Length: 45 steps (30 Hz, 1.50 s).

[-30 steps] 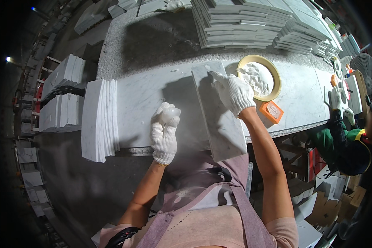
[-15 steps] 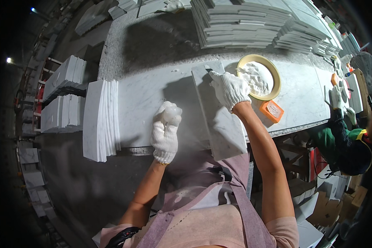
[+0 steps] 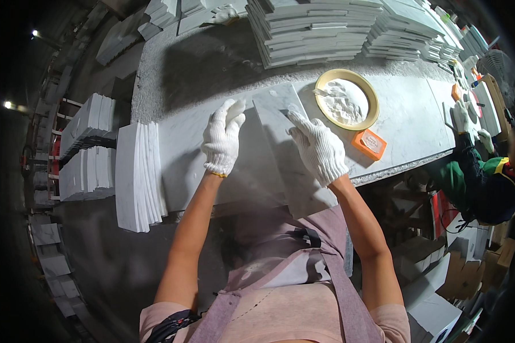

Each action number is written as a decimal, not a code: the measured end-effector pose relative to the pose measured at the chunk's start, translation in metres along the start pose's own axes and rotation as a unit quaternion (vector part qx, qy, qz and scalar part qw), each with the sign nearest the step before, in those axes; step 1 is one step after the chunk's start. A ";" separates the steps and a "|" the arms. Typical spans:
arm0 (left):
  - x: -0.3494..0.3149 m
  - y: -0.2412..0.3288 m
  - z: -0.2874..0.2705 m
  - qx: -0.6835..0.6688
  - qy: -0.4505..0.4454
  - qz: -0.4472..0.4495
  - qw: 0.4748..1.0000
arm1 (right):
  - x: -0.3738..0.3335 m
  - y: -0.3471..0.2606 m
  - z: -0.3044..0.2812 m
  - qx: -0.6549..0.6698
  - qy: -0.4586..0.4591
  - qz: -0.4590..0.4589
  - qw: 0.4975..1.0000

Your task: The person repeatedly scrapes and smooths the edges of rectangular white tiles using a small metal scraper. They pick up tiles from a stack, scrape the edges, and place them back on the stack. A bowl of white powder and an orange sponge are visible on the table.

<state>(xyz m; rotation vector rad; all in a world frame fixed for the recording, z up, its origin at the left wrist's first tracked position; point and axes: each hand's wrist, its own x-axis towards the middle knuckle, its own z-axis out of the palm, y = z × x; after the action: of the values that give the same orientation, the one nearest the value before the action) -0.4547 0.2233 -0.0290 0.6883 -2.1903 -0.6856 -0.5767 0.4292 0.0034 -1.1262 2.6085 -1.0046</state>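
On the workbench (image 3: 418,123) before us lies a grey marble tile (image 3: 280,154); our right hand (image 3: 317,147) rests flat on it, fingers spread, gripping nothing; our left hand (image 3: 223,140), also open, touches the tile's left edge; upright white tiles (image 3: 140,174) stand at left; beyond, a yellow bowl of white powder (image 3: 347,98) and an orange block (image 3: 369,143); farther, stacked tiles (image 3: 315,28).

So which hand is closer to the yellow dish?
Right. The right hand lies on the tile just left of the yellow dish; the left hand is farther left.
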 end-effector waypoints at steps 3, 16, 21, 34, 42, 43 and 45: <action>0.001 0.003 0.005 -0.074 -0.001 -0.060 0.995 | 0.022 0.004 0.006 -0.011 -0.009 0.009 1.000; -0.026 0.010 -0.014 -0.173 -0.030 -0.136 0.975 | 0.072 -0.012 0.028 -0.133 -0.083 -0.023 0.987; -0.023 0.005 -0.009 -0.190 -0.027 -0.114 0.975 | 0.065 -0.019 0.017 -0.150 -0.120 -0.037 0.981; 0.020 -0.022 0.011 0.219 -0.087 0.040 0.971 | -0.038 -0.004 0.015 0.055 0.000 -0.044 0.998; 0.044 -0.023 0.024 0.325 -0.102 0.151 0.928 | -0.047 0.007 0.023 0.069 0.028 -0.067 0.995; 0.045 -0.023 0.025 0.320 -0.099 0.162 0.928 | -0.048 0.007 0.023 0.075 0.031 -0.071 0.994; 0.047 -0.023 0.027 0.334 -0.109 0.168 0.921 | -0.048 0.008 0.023 0.063 0.031 -0.073 0.995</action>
<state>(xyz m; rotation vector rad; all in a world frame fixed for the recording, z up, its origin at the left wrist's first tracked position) -0.4971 0.1829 -0.0373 0.5472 -2.6803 0.1987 -0.5387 0.4544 -0.0262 -1.2885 2.4987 -1.2333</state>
